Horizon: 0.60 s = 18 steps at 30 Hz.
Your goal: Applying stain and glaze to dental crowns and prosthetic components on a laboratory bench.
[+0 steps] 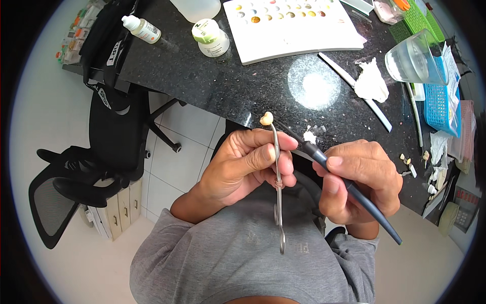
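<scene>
My left hand is closed round slim metal locking forceps with finger rings, their rings hanging down in front of the grey shirt. At their upper tip sits a small yellowish tooth crown. Between the fingers and thumb of my right hand is a dark-handled fine brush, slanting up to the left. Its thin dark bristles point toward the crown; whether they touch it I cannot tell.
A white palette with rows of coloured dabs lies on the black speckled bench. Nearby are a dropper bottle, a green-lidded jar, crumpled tissue, a glass of water and a blue basket. A black chair stands left.
</scene>
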Each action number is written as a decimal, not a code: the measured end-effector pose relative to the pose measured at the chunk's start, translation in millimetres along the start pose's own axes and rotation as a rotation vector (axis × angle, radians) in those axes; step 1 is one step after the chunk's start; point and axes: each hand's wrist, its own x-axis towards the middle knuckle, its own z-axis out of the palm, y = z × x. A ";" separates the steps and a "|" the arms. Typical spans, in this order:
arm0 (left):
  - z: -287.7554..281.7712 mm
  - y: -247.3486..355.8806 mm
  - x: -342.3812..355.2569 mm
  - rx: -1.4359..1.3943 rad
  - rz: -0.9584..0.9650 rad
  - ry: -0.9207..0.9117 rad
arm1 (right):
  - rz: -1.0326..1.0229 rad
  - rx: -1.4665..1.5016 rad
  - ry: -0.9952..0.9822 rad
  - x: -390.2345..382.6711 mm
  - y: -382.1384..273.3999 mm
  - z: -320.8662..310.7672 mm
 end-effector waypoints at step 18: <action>0.2 -0.7 0.3 -0.208 -0.056 -0.070 | 0.027 -0.018 -0.034 3.1 -1.9 1.0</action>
